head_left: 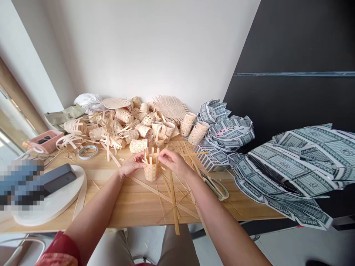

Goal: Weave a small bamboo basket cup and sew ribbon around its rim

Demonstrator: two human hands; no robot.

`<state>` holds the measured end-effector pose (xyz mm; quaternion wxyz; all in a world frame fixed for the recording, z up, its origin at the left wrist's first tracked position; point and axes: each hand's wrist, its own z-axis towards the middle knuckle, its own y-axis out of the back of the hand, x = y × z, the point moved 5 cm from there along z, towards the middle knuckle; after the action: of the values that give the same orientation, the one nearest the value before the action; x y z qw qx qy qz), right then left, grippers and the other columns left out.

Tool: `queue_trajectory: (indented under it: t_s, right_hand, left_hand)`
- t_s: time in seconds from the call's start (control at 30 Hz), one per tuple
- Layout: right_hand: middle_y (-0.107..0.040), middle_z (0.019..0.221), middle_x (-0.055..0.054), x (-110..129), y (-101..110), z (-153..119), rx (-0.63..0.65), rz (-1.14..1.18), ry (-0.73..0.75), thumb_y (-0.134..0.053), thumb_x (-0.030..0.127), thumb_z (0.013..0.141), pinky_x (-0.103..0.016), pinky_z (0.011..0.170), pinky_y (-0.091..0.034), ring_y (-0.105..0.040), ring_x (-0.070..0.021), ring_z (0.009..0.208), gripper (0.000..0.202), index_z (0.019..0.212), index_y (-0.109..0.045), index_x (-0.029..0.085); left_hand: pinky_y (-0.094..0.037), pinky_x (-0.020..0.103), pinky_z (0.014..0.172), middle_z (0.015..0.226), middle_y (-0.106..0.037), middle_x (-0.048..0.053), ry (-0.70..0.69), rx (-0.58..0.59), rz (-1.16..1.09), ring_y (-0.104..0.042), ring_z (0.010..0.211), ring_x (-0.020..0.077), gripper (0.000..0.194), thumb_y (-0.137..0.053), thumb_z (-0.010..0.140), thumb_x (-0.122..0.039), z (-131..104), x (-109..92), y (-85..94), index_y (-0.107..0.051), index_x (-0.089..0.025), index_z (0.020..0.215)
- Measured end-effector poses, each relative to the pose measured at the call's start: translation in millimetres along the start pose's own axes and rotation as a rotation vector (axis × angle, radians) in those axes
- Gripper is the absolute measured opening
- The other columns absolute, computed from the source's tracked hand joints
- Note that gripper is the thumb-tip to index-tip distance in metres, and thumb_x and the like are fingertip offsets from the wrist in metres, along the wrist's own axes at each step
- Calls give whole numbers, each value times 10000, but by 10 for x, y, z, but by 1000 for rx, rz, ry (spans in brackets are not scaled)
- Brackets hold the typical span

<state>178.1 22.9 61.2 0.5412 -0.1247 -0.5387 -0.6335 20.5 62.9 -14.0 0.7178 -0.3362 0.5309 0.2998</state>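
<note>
A small woven basket (151,172) stands near the middle of the table, with loose strip ends sticking up around its rim. My left hand (132,164) grips its left side near the top, fingers closed on the wall. At the upper right of the rim is my right hand (169,159), its fingers pinched together; whether a strip end is between them is hidden. Long flat wood strips (174,201) lie on the tabletop in front and to the right of the basket. Scissors (215,186) with pale handles rest beyond my right forearm.
Behind the hands is a heap of woven baskets (144,130) and strips. A tape roll (88,152), a pink box (46,141) and a white oval board (59,207) are on the left. Folded-card constructions (294,166) fill the right side, against a black panel.
</note>
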Motion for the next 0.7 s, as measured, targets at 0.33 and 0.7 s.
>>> queue_trajectory:
  t_s: [0.33, 0.7]
  right_hand:
    - [-600, 779, -26, 11, -94, -32, -147, -222, 49, -380, 245, 864, -252, 635, -391, -552, -156, 712, 140, 901, -506, 195]
    - [-581, 776, -44, -15, -204, -109, -464, -373, 115, -388, 77, 731, -327, 741, -414, -499, -205, 798, 270, 920, -535, 202]
  left_hand:
    - [-399, 336, 824, 880, -657, 18, -12, -21, 19, -581, 858, 206, 395, -765, 577, -309, -12, 5, 12, -653, -211, 943]
    - [-386, 316, 798, 843, -643, 18, 0, -26, -32, -556, 816, 190, 411, -782, 564, -290, -2, 15, -17, -642, -180, 934]
